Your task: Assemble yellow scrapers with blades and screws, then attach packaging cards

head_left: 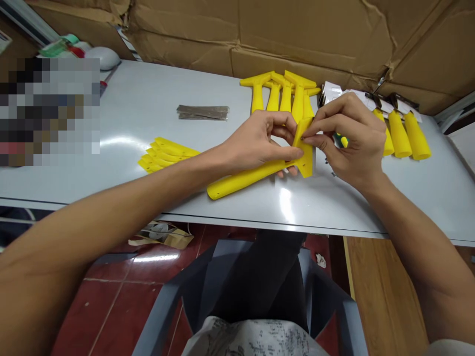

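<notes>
Yellow T-shaped piece (243, 182) slants over the bench (141, 99) near its front edge, head between both hands; contact with bench: can't tell. Left hand (265, 138): grip closed round it by the head, thumb on the head. Right hand (351, 136): narrow pinch on a small dark bit (302, 139) at the head's face; seated or not, can't tell. Likely trouble: bit is tiny, so a loose pinch could drop it; a twist in the left grip could set it crooked. Small loose bits (333, 174) by right hand, could get knocked about. Farther out: more yellow T-shaped pieces (298, 101) behind, metal strips (203, 112) leftward, yellow handles (401, 134) at right, cardboard (297, 29) at back
</notes>
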Demonstrator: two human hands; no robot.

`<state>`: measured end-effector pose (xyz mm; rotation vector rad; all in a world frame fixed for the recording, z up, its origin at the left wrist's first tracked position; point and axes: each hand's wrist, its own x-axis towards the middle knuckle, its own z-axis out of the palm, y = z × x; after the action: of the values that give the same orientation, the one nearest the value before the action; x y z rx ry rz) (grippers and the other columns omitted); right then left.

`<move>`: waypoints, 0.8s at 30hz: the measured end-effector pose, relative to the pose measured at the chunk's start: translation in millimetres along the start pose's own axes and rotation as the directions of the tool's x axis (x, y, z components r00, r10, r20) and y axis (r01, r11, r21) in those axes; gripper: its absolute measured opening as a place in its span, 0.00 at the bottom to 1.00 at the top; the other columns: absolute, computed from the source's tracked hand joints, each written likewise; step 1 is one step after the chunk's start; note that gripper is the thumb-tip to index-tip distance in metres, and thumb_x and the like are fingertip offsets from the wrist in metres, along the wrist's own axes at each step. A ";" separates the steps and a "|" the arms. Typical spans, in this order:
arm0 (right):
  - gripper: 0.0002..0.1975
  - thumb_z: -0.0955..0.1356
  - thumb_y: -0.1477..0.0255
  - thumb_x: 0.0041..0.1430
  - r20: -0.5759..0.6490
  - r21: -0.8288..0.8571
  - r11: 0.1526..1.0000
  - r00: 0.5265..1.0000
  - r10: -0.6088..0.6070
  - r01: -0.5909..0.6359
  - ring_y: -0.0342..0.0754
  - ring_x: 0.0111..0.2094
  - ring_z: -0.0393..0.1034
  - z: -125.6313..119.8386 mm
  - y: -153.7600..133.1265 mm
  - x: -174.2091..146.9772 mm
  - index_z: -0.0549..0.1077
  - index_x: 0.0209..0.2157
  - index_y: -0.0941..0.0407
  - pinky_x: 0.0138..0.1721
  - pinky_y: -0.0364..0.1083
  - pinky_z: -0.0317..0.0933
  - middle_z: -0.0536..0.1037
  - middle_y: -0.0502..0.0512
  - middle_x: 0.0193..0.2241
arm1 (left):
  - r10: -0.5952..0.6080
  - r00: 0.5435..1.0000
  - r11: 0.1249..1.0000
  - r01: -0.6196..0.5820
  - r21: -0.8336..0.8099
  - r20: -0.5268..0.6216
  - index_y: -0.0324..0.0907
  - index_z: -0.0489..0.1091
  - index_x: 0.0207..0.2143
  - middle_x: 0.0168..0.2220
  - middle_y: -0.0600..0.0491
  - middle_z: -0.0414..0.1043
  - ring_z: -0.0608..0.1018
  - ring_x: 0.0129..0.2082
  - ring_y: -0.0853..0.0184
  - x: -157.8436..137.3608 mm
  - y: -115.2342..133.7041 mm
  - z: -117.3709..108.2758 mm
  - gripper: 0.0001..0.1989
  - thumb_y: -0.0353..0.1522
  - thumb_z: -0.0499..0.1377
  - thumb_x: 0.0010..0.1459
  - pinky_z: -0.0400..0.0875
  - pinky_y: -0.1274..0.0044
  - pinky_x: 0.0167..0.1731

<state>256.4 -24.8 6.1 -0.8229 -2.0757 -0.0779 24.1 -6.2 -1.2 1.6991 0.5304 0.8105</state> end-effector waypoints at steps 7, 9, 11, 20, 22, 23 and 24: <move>0.08 0.72 0.64 0.74 -0.056 0.116 0.993 0.998 -0.014 0.021 0.50 0.40 0.75 6.9 1.4 -3.2 0.84 0.38 0.47 0.38 0.53 0.72 0.80 0.55 0.38 | -0.003 1.000 0.998 0.002 -0.059 -0.005 0.43 0.71 0.39 0.41 0.54 0.84 0.91 0.32 0.63 0.9 0.0 1.6 0.23 0.45 0.79 0.61 0.84 0.80 0.25; 0.07 0.73 0.64 0.73 -0.084 0.106 0.994 0.996 -0.011 0.020 0.50 0.40 0.75 7.1 -0.5 -3.5 0.84 0.38 0.47 0.35 0.50 0.70 0.80 0.55 0.39 | -0.017 1.000 0.996 0.017 -0.091 -0.006 0.43 0.70 0.39 0.40 0.54 0.84 0.91 0.32 0.62 0.5 1.4 1.6 0.22 0.42 0.79 0.60 0.84 0.80 0.25; 0.06 0.74 0.65 0.73 -0.112 0.082 0.996 0.994 -0.008 0.017 0.49 0.39 0.74 6.5 -2.1 -3.8 0.84 0.38 0.47 0.33 0.49 0.69 0.79 0.55 0.38 | -0.014 1.000 0.996 0.013 -0.086 -0.011 0.43 0.71 0.39 0.40 0.54 0.83 0.90 0.32 0.62 0.0 3.6 0.7 0.21 0.41 0.79 0.60 0.84 0.79 0.26; 0.10 0.73 0.58 0.73 -0.124 -0.042 0.997 0.990 0.065 -0.071 0.53 0.41 0.76 3.9 -6.5 -5.9 0.84 0.40 0.47 0.41 0.55 0.78 0.79 0.57 0.38 | 0.139 0.987 0.983 -0.127 0.136 -0.082 0.42 0.75 0.38 0.41 0.51 0.83 0.87 0.44 0.64 -0.9 11.8 -3.0 0.19 0.43 0.78 0.60 0.89 0.77 0.39; 0.10 0.72 0.58 0.73 -0.117 -0.066 0.994 0.990 0.084 -0.092 0.55 0.43 0.77 3.7 -9.5 -5.9 0.85 0.41 0.46 0.42 0.56 0.78 0.81 0.58 0.39 | 0.136 0.987 0.980 -0.122 0.155 -0.089 0.42 0.75 0.38 0.41 0.51 0.83 0.88 0.43 0.64 -1.0 11.8 -3.0 0.19 0.44 0.77 0.61 0.90 0.75 0.37; 0.10 0.71 0.58 0.74 -0.109 -0.065 0.993 0.990 0.090 -0.098 0.56 0.44 0.78 3.7 -10.9 -5.8 0.85 0.41 0.45 0.42 0.56 0.79 0.81 0.59 0.39 | 0.134 0.987 0.980 -0.118 0.160 -0.090 0.43 0.75 0.38 0.41 0.51 0.84 0.88 0.42 0.63 -1.0 11.8 -3.0 0.19 0.44 0.77 0.61 0.90 0.75 0.36; 0.10 0.71 0.59 0.74 -0.109 -0.056 0.994 0.990 0.090 -0.096 0.55 0.44 0.78 3.7 -12.0 -5.7 0.85 0.41 0.45 0.42 0.56 0.78 0.82 0.58 0.40 | 0.133 0.987 0.979 -0.117 0.166 -0.093 0.43 0.75 0.38 0.42 0.51 0.84 0.88 0.42 0.63 -1.0 11.9 -3.1 0.18 0.44 0.77 0.62 0.90 0.75 0.36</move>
<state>249.1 -35.8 2.4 -0.9315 -1.9401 -0.1319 20.3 -8.2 10.5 1.8597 0.5761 0.9728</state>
